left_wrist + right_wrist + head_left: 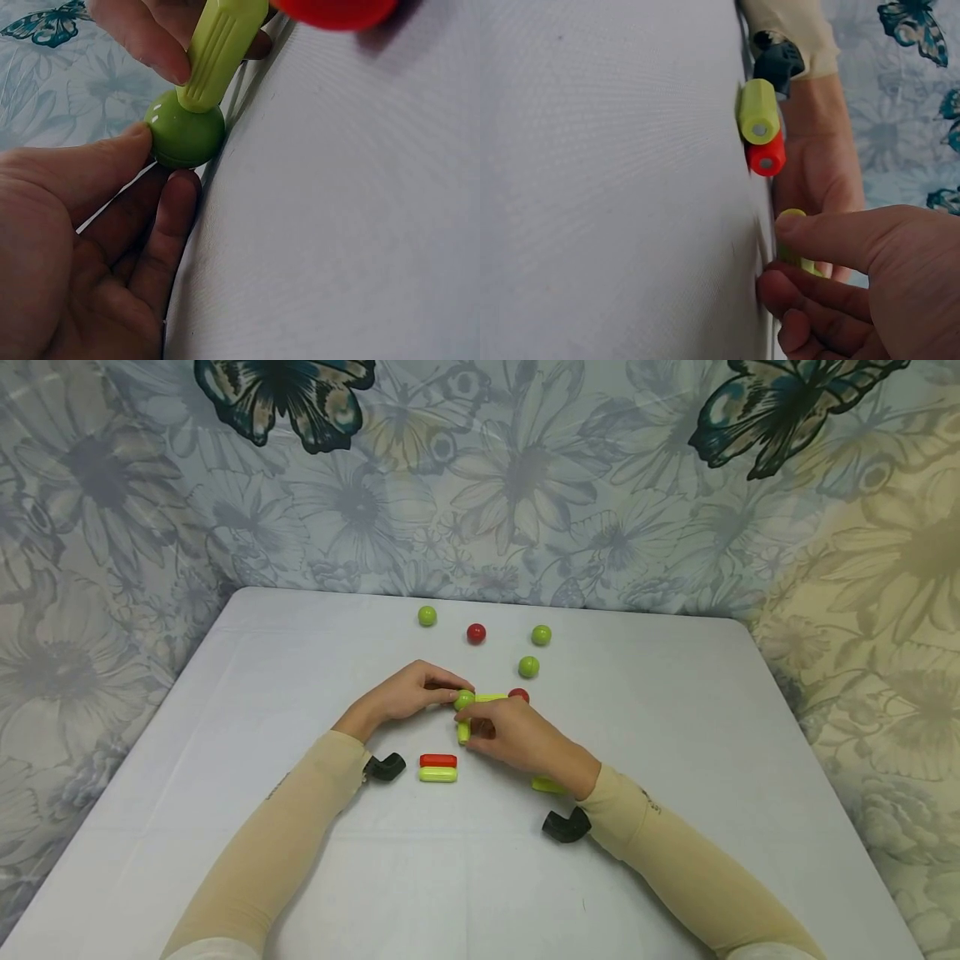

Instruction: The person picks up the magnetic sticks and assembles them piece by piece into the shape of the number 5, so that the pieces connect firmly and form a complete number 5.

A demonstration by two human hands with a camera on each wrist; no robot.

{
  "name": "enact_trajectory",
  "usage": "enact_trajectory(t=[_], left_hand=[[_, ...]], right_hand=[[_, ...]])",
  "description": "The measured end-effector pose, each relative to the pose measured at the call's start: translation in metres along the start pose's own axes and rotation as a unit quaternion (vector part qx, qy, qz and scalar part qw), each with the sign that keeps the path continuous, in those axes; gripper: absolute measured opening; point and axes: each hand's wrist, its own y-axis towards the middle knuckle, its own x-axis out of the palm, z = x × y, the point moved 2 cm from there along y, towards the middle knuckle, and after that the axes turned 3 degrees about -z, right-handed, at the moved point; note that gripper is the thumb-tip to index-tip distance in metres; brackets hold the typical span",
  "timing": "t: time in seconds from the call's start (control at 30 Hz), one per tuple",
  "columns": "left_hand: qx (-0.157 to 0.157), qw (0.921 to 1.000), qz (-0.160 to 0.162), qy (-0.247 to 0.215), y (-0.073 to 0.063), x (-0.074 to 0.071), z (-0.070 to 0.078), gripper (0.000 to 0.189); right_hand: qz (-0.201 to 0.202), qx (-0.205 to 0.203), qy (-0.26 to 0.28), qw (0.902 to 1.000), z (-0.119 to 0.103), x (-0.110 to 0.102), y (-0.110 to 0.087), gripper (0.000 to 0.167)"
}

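My left hand (411,692) pinches a green ball (184,139) between thumb and fingertips. My right hand (512,728) pinches a short yellow-green ribbed stick (217,56) between thumb and fingers. One end of this stick meets the green ball, and its other end points toward the front of the table in the head view. A second yellow-green stick (491,697) runs from the ball's right side to a red ball (518,695), which the right hand partly hides. In the right wrist view, the thumb covers part of the held stick (793,217).
Three loose green balls (528,667) and a red ball (476,633) lie toward the back. A red stick (438,761) and a yellow-green stick (438,774) lie side by side in front. Another yellow-green stick (547,786) is partly hidden by the right wrist.
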Motion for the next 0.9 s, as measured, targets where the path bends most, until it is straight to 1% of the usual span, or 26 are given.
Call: enact_trajectory(t=[0.17, 0.33, 0.43, 0.6, 0.9], left_hand=[[0.005, 1.0000, -0.001, 0.004, 0.0002, 0.0006, 0.0000, 0.028], [0.010, 0.9999, -0.001, 0.009, 0.0004, 0.0003, 0.0007, 0.027], [0.007, 1.0000, -0.001, 0.005, 0.0007, 0.0001, 0.0016, 0.027], [0.002, 1.0000, 0.000, -0.004, 0.0011, -0.0001, 0.0020, 0.027], [0.002, 1.0000, -0.002, -0.001, 0.0003, -0.0001, 0.0026, 0.027]], right_hand=[[-0.009, -0.009, -0.042, 0.9990, -0.0009, 0.0020, 0.0007, 0.036], [-0.017, -0.041, -0.072, 0.9964, -0.0008, 0.0030, -0.0002, 0.038], [-0.018, -0.053, -0.073, 0.9957, -0.0011, 0.0039, 0.0004, 0.033], [-0.010, -0.056, -0.066, 0.9962, -0.0005, 0.0054, 0.0015, 0.029], [-0.006, -0.063, -0.063, 0.9960, 0.0005, 0.0062, 0.0022, 0.027]])
